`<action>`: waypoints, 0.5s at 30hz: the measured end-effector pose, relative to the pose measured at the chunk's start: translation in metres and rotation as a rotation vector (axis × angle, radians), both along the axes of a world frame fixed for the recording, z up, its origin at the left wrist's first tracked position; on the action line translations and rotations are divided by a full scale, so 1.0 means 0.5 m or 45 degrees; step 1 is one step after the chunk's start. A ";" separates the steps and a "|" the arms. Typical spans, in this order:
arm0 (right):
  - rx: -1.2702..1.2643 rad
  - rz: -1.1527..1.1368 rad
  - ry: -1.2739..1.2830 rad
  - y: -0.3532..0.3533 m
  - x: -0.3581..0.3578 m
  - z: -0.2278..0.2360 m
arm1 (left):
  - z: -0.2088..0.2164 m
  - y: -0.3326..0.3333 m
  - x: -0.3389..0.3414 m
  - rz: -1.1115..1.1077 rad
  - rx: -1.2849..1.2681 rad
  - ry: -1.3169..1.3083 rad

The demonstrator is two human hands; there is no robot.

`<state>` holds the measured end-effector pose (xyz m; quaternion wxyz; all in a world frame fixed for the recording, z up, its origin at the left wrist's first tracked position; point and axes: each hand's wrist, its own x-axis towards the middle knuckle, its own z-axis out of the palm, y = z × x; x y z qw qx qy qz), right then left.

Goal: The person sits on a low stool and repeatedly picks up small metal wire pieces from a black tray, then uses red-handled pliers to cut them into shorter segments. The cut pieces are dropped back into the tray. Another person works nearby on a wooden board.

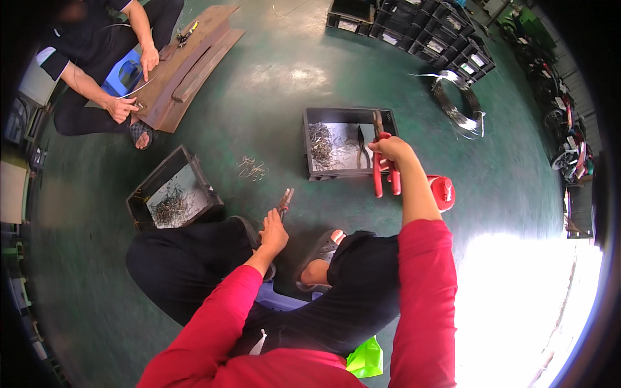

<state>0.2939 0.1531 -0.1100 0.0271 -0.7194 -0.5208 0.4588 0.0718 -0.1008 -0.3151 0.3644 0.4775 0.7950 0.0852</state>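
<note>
R hand [391,150] has its grip wrapped round the red pliers [378,176], up nr the pivot, at the R crate [343,175]. L hand [275,234] has its grip round the 2nd pliers [285,202], tips fwd, btwn crate and feet [315,274]. I'd keep the red pair high enough to clear the crate's rim, the dark tool [363,155] and the wire bits [321,145] inside. For better leverage, hold lower on the handles. Mind the red container [444,191] just beside that forearm; L tips away from the toes, pls.
</note>
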 end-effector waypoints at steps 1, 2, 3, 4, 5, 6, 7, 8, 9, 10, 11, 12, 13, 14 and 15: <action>-0.015 0.018 -0.005 -0.001 0.004 0.005 | -0.018 -0.008 0.006 -0.072 0.025 0.090; 0.019 0.013 0.068 -0.010 0.010 0.013 | -0.033 -0.012 0.009 -0.140 0.042 0.206; 0.030 0.043 0.089 -0.016 0.014 0.024 | -0.046 -0.016 0.012 -0.208 0.039 0.326; 0.066 0.077 0.164 -0.027 0.022 0.036 | -0.057 -0.018 0.018 -0.279 0.059 0.404; 0.035 0.030 0.159 -0.036 0.026 0.047 | -0.066 -0.018 0.019 -0.344 0.099 0.404; 0.025 0.072 0.164 -0.045 0.034 0.062 | -0.074 -0.016 0.024 -0.311 0.149 0.316; 0.020 0.105 0.051 -0.045 0.033 0.071 | -0.081 -0.010 0.025 -0.280 0.174 0.220; 0.032 0.111 0.048 -0.057 0.041 0.084 | -0.088 0.002 0.015 -0.182 0.313 0.202; 0.043 0.164 0.002 -0.059 0.041 0.091 | -0.097 0.020 0.001 -0.084 0.421 0.176; 0.076 0.217 0.051 -0.066 0.048 0.103 | -0.108 0.044 -0.017 0.014 0.528 0.153; 0.103 0.247 -0.012 -0.070 0.053 0.110 | -0.122 0.079 -0.058 0.139 0.845 0.085; 0.108 0.264 -0.060 -0.072 0.054 0.113 | -0.135 0.106 -0.096 0.250 0.924 0.161; 0.096 0.251 -0.121 -0.072 0.056 0.116 | -0.148 0.133 -0.139 0.355 0.904 0.205; 0.099 0.223 -0.090 -0.076 0.059 0.117 | -0.159 0.158 -0.184 0.448 0.906 0.268; 0.087 0.165 -0.073 -0.080 0.063 0.118 | -0.167 0.177 -0.226 0.522 0.926 0.323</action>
